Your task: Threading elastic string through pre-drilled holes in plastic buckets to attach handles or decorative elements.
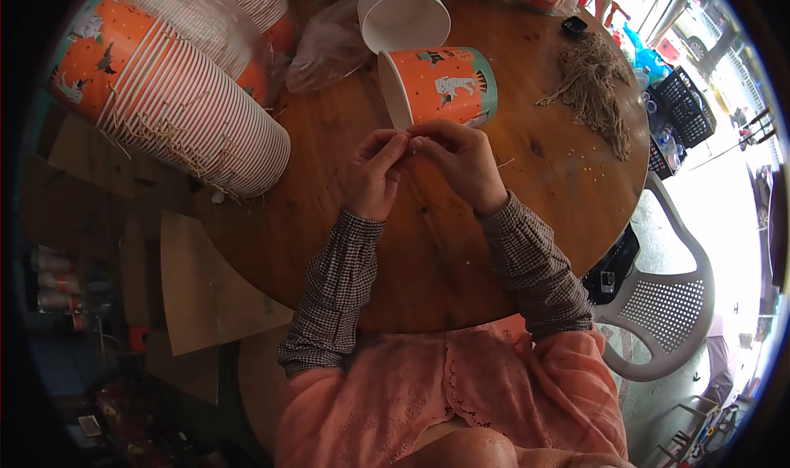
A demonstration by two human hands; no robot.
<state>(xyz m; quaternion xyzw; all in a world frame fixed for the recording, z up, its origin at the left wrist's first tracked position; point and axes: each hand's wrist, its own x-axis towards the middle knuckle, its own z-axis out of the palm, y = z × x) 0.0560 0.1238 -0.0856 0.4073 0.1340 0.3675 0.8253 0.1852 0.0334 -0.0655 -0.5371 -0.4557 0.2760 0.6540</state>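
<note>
An orange paper bucket [440,85] with printed figures and a green band lies on its side on the wooden table, its mouth toward the left. At the near end of its rim, my left hand [374,172] and my right hand [462,157] meet with fingertips pinched together. Whatever sits between the fingertips is too small to make out. Just behind stands a plain white paper bucket [403,15], tilted so its inside shows. A long stack of nested orange buckets [181,97] lies to the left, with straw-coloured strands of twine [164,139] draped over it.
A heap of beige cords [594,85] lies at the right of the round table [535,155], near a small black object [573,25]. Clear plastic bags [329,44] and more wrapped buckets sit at the back. A grey chair [658,303] stands right; cardboard [206,291] is lower left.
</note>
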